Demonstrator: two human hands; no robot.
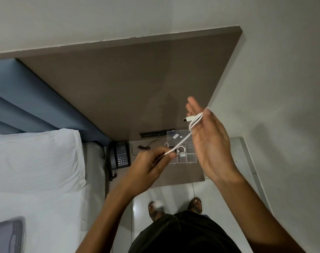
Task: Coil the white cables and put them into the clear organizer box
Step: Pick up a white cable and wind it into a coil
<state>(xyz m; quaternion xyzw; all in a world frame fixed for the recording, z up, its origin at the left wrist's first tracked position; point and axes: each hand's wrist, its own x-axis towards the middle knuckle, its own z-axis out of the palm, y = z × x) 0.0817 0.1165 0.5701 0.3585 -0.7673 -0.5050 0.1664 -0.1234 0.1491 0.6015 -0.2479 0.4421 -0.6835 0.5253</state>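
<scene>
A white cable [183, 140] runs taut between my two hands, held up above the bedside table. My right hand [209, 143] is raised with the fingers spread, and the cable is looped around them, its plug end sticking out to the left. My left hand [152, 165] pinches the cable's other end lower down. Below the hands the clear organizer box [191, 158] stands open on the table. One of its compartments holds a coiled white cable [181, 149], and small white items lie against its lid.
A black desk phone [120, 156] sits at the left of the brown bedside table [183, 174], with a thin black cord [146, 146] and a wall socket strip [156, 134] behind. A bed with a white pillow [35, 159] lies to the left. My sandalled feet stand on tiled floor.
</scene>
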